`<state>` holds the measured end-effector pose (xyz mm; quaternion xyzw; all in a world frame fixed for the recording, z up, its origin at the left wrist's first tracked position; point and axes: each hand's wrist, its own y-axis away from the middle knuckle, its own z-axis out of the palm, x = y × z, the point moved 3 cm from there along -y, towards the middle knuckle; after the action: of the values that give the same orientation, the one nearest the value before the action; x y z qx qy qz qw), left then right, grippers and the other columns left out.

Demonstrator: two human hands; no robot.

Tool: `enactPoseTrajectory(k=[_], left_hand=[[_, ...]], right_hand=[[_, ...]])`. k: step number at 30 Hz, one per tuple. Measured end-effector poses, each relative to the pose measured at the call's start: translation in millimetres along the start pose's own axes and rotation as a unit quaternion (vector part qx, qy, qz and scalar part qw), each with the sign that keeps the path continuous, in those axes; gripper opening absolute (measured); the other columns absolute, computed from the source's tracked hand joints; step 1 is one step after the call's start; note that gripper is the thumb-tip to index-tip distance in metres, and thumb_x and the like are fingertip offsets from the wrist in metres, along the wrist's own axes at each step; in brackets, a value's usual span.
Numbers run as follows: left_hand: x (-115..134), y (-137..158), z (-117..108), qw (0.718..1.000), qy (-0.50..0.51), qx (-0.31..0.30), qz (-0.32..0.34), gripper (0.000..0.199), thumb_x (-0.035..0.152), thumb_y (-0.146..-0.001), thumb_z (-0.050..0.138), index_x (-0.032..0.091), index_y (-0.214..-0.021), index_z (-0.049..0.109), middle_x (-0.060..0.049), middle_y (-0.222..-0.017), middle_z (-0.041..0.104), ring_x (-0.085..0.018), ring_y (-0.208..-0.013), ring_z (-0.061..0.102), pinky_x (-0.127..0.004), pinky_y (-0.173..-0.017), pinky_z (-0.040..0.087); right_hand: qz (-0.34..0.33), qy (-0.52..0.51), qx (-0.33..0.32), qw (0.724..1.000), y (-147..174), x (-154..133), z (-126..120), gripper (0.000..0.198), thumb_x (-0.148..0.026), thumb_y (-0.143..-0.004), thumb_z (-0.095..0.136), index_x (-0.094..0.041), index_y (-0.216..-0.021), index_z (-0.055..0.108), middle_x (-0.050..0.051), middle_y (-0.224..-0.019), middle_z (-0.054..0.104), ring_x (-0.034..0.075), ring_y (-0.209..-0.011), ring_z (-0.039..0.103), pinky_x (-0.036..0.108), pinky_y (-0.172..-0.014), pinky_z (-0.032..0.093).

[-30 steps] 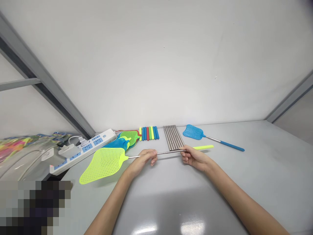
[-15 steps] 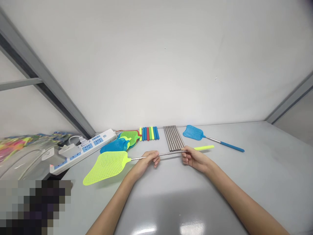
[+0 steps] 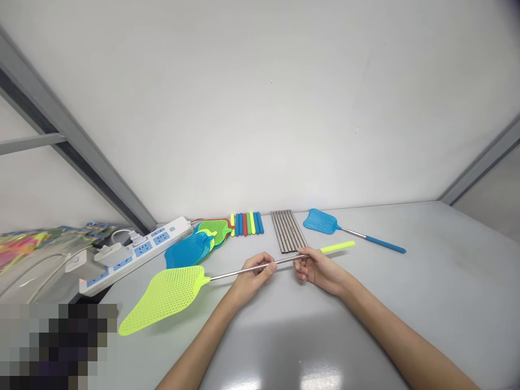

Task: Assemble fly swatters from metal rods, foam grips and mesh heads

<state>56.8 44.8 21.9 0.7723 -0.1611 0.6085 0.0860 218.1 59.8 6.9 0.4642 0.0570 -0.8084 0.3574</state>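
Observation:
A yellow fly swatter (image 3: 168,292) with a metal rod is held across the front of me, its mesh head at the left and its yellow grip at the right. My left hand (image 3: 252,277) is closed round the middle of the rod, thumb lying along it. Near the grip, my right hand (image 3: 319,269) pinches the rod between thumb and fingers. Just beyond that hand lies a row of metal rods (image 3: 289,230). To their right a whole blue fly swatter (image 3: 320,221) rests on the table, its blue handle pointing right.
Several coloured handle grips (image 3: 246,223) lie side by side against the wall. Left of them are stacked swatter heads (image 3: 189,248) in blue, green and other colours. A white power strip (image 3: 142,249) with plugs and cables runs along the left. Plastic-wrapped items (image 3: 28,246) sit at the far left.
The rod looks longer between the yellow head and the grip. The head has moved left and nearer to me, and my left hand has turned about the rod.

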Motion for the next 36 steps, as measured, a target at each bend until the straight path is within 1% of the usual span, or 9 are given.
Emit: enactPoseTrajectory(k=[4,9,14,21,26,29,32,36], left_hand=[[-1,0,2,1.000,0.008,0.007,0.006,0.022,0.036,-0.077,0.044,0.015,-0.070,0.047,0.004,-0.054,0.042,-0.008,-0.050,0.038,-0.021,-0.050,0.031],[0,2,2,1.000,0.014,0.016,0.021,0.022,0.034,-0.078,0.043,0.015,-0.067,0.048,0.003,-0.055,0.043,-0.009,-0.051,0.039,-0.021,-0.052,0.032],[2,5,9,0.999,0.041,-0.002,0.013,0.025,0.034,-0.079,0.041,0.015,-0.065,0.049,0.003,-0.056,0.045,-0.009,-0.052,0.041,-0.021,-0.053,0.033],[4,5,14,0.999,0.025,-0.028,0.007,0.032,0.037,-0.080,0.039,0.014,-0.062,0.051,0.002,-0.052,0.045,-0.009,-0.051,0.039,-0.021,-0.054,0.032],[0,3,15,0.998,0.035,-0.046,0.003,0.037,0.039,-0.081,0.034,0.013,-0.061,0.052,0.001,-0.053,0.045,-0.009,-0.051,0.040,-0.021,-0.054,0.032],[-1,3,15,0.998,0.036,-0.050,-0.001,0.037,0.038,-0.081,0.034,0.013,-0.061,0.053,0.002,-0.052,0.045,-0.009,-0.051,0.040,-0.021,-0.055,0.032],[-1,3,15,0.998,0.036,-0.056,-0.005,0.036,0.038,-0.081,0.036,0.013,-0.062,0.055,0.002,-0.053,0.044,-0.010,-0.052,0.040,-0.021,-0.055,0.033],[1,4,16,0.997,0.048,-0.062,-0.015,0.038,0.038,-0.081,0.035,0.013,-0.060,0.054,0.002,-0.051,0.043,-0.011,-0.053,0.043,-0.022,-0.056,0.034]], right_hand=[[0.030,0.000,-0.047,0.998,2,4,7,0.037,-0.042,-0.077,0.038,-0.012,-0.066,0.057,-0.001,-0.051,0.040,0.010,-0.049,0.041,0.025,-0.051,0.031],[0.035,-0.009,-0.066,0.997,1,10,13,0.037,-0.041,-0.078,0.037,-0.011,-0.069,0.057,-0.001,-0.052,0.039,0.010,-0.050,0.041,0.025,-0.052,0.031],[0.019,0.011,-0.072,0.997,-1,15,16,0.035,-0.037,-0.079,0.038,-0.011,-0.066,0.056,0.000,-0.052,0.042,0.011,-0.051,0.042,0.025,-0.052,0.031],[0.000,0.048,-0.073,0.996,-1,16,18,0.032,-0.032,-0.079,0.039,-0.010,-0.064,0.057,0.002,-0.055,0.046,0.010,-0.052,0.043,0.025,-0.051,0.032],[-0.005,0.048,-0.075,0.996,-1,16,20,0.029,-0.031,-0.079,0.042,-0.011,-0.065,0.057,0.001,-0.056,0.046,0.009,-0.052,0.041,0.024,-0.051,0.032],[-0.016,0.040,-0.072,0.996,-1,16,20,0.030,-0.032,-0.079,0.042,-0.011,-0.064,0.056,0.001,-0.057,0.046,0.009,-0.052,0.041,0.024,-0.051,0.032],[-0.027,0.037,-0.084,0.995,-1,19,20,0.035,-0.039,-0.079,0.040,-0.011,-0.062,0.055,0.002,-0.057,0.047,0.010,-0.052,0.042,0.024,-0.051,0.032],[-0.052,0.034,-0.088,0.994,-1,22,28,0.039,-0.044,-0.078,0.040,-0.013,-0.056,0.050,0.005,-0.063,0.051,0.010,-0.053,0.042,0.025,-0.052,0.032]])
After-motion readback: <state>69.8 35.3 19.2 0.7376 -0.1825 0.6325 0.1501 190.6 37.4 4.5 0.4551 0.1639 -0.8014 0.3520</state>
